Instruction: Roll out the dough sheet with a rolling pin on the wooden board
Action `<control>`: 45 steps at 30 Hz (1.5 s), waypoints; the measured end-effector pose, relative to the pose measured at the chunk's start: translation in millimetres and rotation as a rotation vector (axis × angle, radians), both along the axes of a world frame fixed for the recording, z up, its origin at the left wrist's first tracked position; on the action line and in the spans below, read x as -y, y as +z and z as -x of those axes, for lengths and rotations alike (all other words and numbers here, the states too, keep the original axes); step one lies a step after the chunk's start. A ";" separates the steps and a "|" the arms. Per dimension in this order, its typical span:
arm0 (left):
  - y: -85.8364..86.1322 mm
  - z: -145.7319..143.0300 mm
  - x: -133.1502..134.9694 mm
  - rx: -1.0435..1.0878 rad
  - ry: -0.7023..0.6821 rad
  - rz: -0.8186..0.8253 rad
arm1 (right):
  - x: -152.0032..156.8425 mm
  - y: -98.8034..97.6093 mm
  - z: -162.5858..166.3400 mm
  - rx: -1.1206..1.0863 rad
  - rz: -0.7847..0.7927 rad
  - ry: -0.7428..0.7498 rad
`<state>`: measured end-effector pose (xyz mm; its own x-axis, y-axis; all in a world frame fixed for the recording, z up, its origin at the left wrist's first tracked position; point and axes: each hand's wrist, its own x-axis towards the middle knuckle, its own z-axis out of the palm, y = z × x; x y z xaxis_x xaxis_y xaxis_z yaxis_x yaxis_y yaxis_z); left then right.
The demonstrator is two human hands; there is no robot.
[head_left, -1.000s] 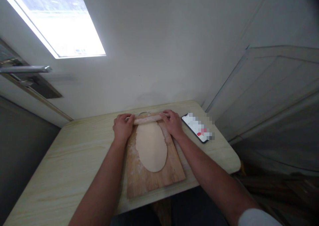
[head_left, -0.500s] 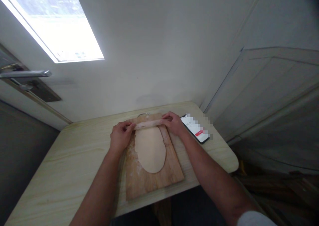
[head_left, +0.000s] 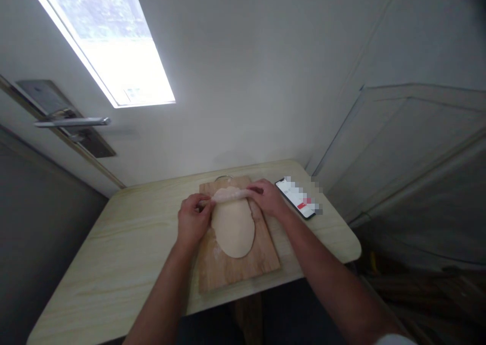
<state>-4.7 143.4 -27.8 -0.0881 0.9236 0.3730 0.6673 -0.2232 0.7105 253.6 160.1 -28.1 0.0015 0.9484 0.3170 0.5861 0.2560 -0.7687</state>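
A pale oval sheet of dough [head_left: 233, 228] lies on a wooden board [head_left: 237, 264] on a light table [head_left: 114, 254]. A thin rolling pin [head_left: 230, 195] crosses the dough's far end, and the dough's far edge looks wrapped over it. My left hand [head_left: 193, 219] is closed on the pin's left end. On the right end, my right hand [head_left: 268, 195] is closed on the pin too. Flour dusts the board beside the dough.
A phone [head_left: 297, 197] with a lit screen lies on the table right of the board. A white wall stands behind the table, with a door handle [head_left: 72, 123] at the left and a bright window [head_left: 110, 46] above. A panelled door is at the right.
Both hands have brought the pin back toward me from the board's far edge onto the dough's far end. The dough now curls over the pin. The camera has shifted.
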 end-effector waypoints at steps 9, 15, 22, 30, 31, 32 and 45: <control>6.3 -6.9 33.5 -0.300 -0.037 -0.067 | 53.1 7.4 19.7 0.416 -0.122 -0.107; 4.7 -10.5 51.2 -0.453 -0.036 0.016 | 72.9 5.9 30.7 0.507 -0.099 -0.122; 5.0 -13.2 76.9 -0.485 -0.049 0.037 | 100.5 -3.0 30.9 0.534 -0.086 -0.150; 5.7 -14.6 68.2 -0.497 -0.044 0.036 | 93.0 -1.9 34.1 0.524 -0.076 -0.151; 6.4 -14.8 65.0 -0.499 -0.042 0.041 | 89.8 -2.3 34.4 0.524 -0.075 -0.149; 7.1 -15.1 61.7 -0.501 -0.040 0.044 | 86.5 -2.8 34.6 0.523 -0.075 -0.146; 14.3 -17.8 5.6 -0.521 -0.034 0.078 | 34.1 3.6 41.0 0.532 -0.016 -0.139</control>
<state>13.0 137.8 -13.5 0.1213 0.9496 0.2891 0.9298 -0.2106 0.3018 212.7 126.1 -24.4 -0.0383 0.9457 0.3228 0.9219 0.1581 -0.3536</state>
